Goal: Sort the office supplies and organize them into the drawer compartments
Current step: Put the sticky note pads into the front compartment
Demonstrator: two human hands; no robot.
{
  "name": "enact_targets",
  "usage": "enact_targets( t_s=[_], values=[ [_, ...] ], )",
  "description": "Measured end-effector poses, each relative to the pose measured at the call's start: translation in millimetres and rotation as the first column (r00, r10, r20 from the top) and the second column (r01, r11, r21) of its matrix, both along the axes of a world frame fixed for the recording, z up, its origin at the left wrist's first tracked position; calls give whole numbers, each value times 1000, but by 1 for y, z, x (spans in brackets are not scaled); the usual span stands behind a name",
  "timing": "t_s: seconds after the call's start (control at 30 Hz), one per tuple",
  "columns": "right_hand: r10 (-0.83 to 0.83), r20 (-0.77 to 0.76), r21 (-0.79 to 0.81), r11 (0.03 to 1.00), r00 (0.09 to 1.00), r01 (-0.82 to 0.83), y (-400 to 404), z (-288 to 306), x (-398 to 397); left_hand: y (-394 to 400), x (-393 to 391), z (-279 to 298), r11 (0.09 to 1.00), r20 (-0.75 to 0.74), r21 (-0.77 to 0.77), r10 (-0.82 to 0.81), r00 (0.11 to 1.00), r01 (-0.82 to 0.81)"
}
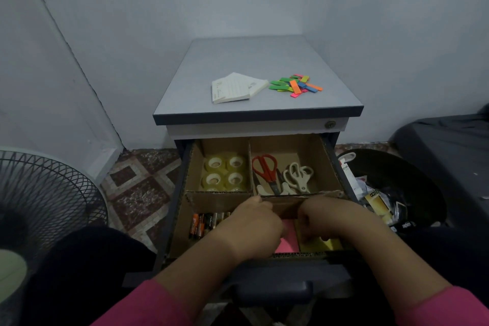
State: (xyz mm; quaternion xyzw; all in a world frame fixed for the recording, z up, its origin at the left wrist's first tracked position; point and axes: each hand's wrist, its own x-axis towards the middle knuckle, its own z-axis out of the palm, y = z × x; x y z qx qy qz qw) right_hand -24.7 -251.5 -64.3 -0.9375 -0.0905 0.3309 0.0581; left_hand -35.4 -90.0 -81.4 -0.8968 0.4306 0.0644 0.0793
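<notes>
The cabinet's top drawer (182, 193) is pulled out and holds cardboard compartments (219, 198). Clear tape rolls (225, 173) fill the back left one. Red scissors (266, 167) and white scissors (299, 176) lie in the back right one. Batteries (203, 223) lie at the front left. Both hands reach into the front right compartment. My left hand (254, 222) covers part of a pink sticky pad (288, 242), its fingers hidden. My right hand (322, 217) curls its fingers onto a yellow sticky pad (326, 245). White notepads (232, 87) and loose coloured page flags (295, 85) lie on the cabinet top (251, 61).
A standing fan (39, 193) is close on the left. A black bin (391, 193) full of rubbish stands right of the drawer, with a dark covered object (449, 145) behind it. Walls enclose the cabinet at the back. The floor is patterned tile.
</notes>
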Motion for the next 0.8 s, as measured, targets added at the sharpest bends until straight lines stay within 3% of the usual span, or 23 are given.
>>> enact_targets(
  t_s=[0.13,0.23,0.3,0.37,0.43,0.47,0.53,0.6,0.73,0.8],
  values=[
    [-96,252,212,976,963,42,5,29,4,13,3,14,927,-127,-368,31,991,-76],
    [-297,427,450,889,854,85,11,48,10,29,15,27,800,-75,-582,123,990,-144],
    [-447,453,618,781,771,90,18,59,18,39,29,40,654,-30,-726,281,959,-215],
    [-565,493,712,699,662,66,28,69,32,48,47,60,421,-105,-851,452,886,-315],
    [-609,544,732,681,577,29,41,78,52,58,73,78,217,-227,-885,570,790,-411],
    [-607,565,723,691,558,19,47,82,62,62,87,85,164,-269,-874,621,736,-457],
    [-589,599,690,723,542,24,58,87,84,69,115,93,121,-313,-829,710,631,-547],
    [-582,608,656,752,540,72,66,88,107,71,139,99,142,-313,-756,779,543,-639],
    [-583,599,580,789,549,203,74,88,138,58,167,110,252,-253,-578,849,465,-776],
    [-559,629,536,815,540,220,78,86,146,55,174,111,220,-272,-560,862,428,-799]
  ],
)
